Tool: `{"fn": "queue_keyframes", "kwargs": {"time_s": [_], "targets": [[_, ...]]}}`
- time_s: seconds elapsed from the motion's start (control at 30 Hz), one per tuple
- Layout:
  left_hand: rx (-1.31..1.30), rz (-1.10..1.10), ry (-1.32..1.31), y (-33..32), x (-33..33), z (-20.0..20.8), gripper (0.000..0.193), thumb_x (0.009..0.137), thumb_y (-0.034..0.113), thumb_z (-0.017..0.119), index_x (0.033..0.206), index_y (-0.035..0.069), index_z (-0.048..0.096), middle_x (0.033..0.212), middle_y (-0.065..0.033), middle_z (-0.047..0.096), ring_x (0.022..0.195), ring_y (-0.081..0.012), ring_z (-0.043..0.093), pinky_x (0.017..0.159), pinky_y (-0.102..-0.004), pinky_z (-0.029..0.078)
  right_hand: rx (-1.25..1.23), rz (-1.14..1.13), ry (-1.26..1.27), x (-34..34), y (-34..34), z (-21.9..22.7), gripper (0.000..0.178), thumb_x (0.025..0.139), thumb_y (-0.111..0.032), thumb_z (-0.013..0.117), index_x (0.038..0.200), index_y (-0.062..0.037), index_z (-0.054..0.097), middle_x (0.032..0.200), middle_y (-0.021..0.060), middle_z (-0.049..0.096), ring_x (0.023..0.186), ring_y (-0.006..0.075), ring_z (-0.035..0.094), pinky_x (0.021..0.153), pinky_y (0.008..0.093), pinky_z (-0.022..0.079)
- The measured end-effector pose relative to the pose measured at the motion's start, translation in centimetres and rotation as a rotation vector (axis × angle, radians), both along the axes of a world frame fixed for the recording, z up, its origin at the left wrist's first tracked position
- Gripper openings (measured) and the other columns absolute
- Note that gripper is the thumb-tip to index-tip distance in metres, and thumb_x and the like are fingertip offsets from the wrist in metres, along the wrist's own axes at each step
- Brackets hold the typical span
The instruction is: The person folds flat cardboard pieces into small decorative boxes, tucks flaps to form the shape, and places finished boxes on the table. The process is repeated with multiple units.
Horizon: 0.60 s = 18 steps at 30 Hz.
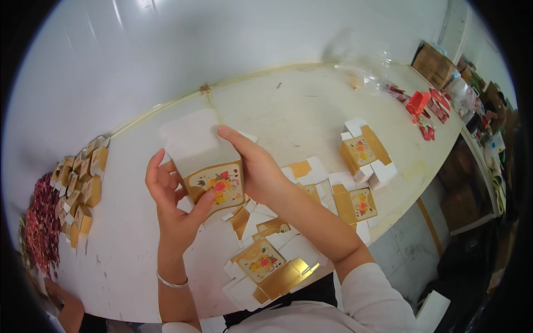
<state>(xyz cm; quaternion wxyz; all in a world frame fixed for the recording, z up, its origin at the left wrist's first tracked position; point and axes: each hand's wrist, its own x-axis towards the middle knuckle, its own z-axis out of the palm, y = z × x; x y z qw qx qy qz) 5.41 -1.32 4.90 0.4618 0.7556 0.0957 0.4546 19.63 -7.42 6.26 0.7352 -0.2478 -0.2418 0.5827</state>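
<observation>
Between my two hands, above the table, is a gold and white cardboard box (229, 178) with a floral print on its front. Its white flap (194, 136) stands up at the far end. My left hand (177, 197) grips the left side, thumb pressed on the printed face and fingers round the edge. My right hand (256, 166) holds the right side, its thumb at the flap's edge. Under and right of my hands lie several flat, unfolded box blanks (261, 261) with the same print. Parts of the box's underside are hidden by my hands.
Several folded gold boxes (83, 188) are grouped at the left, beside a heap of dark red small pieces (41, 222). More blanks (363, 152) lie stacked at the right. Red packaging (419, 102) and clear plastic film (372, 75) rest at the far right, near a brown carton (433, 65).
</observation>
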Motion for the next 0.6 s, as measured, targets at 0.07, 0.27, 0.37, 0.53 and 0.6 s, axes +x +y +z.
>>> {"fn": "queue_keyframes", "kwargs": {"time_s": [0.07,0.27,0.37,0.53,0.6], "targets": [[0.067,0.033,0.033,0.3,-0.4,-0.3,0.072,0.072,-0.002,0.064,0.13,0.007,0.024,0.116,-0.0122,0.043,0.097,-0.0192,0.052,0.072,-0.0298,0.05,0.033,0.033,0.027,-0.1,-0.3,0.4,0.027,0.086,-0.021,0.05,0.108,-0.0048,0.05,0.099,0.0074,0.057,0.088,0.0174,0.057,0.073,0.0312,0.048],[0.044,-0.041,0.1,0.3,-1.0,0.4,0.02,0.077,0.004,0.062,0.092,0.004,0.048,0.091,-0.0041,0.043,0.066,-0.0063,0.045,0.053,-0.0191,0.038,0.023,-0.036,-0.054,-0.4,-0.2,-0.7,0.026,0.076,0.005,0.044,0.099,0.0001,0.056,0.096,0.0089,0.059,0.085,0.0172,0.058,0.071,0.0297,0.05],[0.106,-0.021,0.18,1.1,-1.6,0.5,0.018,0.077,0.005,0.062,0.087,0.004,0.047,0.094,-0.0048,0.043,0.066,-0.006,0.044,0.052,-0.0184,0.038,0.117,-0.016,-0.109,-0.5,0.2,-0.9,0.023,0.075,0.006,0.042,0.087,0.0021,0.062,0.097,0.0115,0.06,0.087,0.0202,0.059,0.074,0.0309,0.049],[-0.052,-0.105,-0.136,-0.1,-0.9,0.6,0.047,0.077,-0.004,0.06,0.112,0.006,0.03,0.113,-0.0126,0.046,0.085,-0.0197,0.058,0.062,-0.0247,0.05,0.29,0.032,-0.13,-0.5,0.1,-0.8,0.027,0.075,0.004,0.041,0.086,0.0029,0.065,0.107,0.0152,0.058,0.092,0.0243,0.058,0.079,0.0321,0.048],[-0.115,-0.123,-0.183,-0.2,-1.1,1.1,0.051,0.077,-0.004,0.06,0.116,0.006,0.029,0.113,-0.0125,0.046,0.084,-0.0189,0.059,0.061,-0.0237,0.05,0.353,0.026,-0.23,-0.9,-0.4,0.1,0.026,0.075,0.002,0.043,0.091,0.0028,0.064,0.111,0.0159,0.056,0.094,0.0244,0.057,0.08,0.0319,0.048]]}}
